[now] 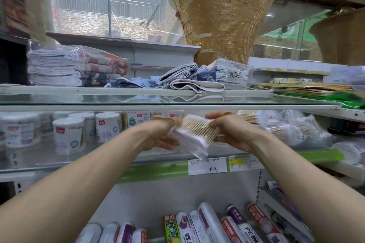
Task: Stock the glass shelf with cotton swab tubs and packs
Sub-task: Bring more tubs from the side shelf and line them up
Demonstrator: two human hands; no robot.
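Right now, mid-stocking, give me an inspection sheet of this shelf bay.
Surface: glass shelf, partly stocked.
Job's things: cotton swab pack held before the shelf; tubs upright at left; bagged packs piled at right.
Clutter: folded towels on the shelf above.
Grips: left hand and right hand each hold one end of the pack.
Cables: nothing seen.
Surroundings: wrap rolls on the lower shelf; price labels on the shelf edge.

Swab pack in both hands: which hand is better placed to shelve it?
Probably the right hand: it grips the pack, and the pile of similar packs lies just beside it on the glass shelf. The left hand sits nearer the tubs.
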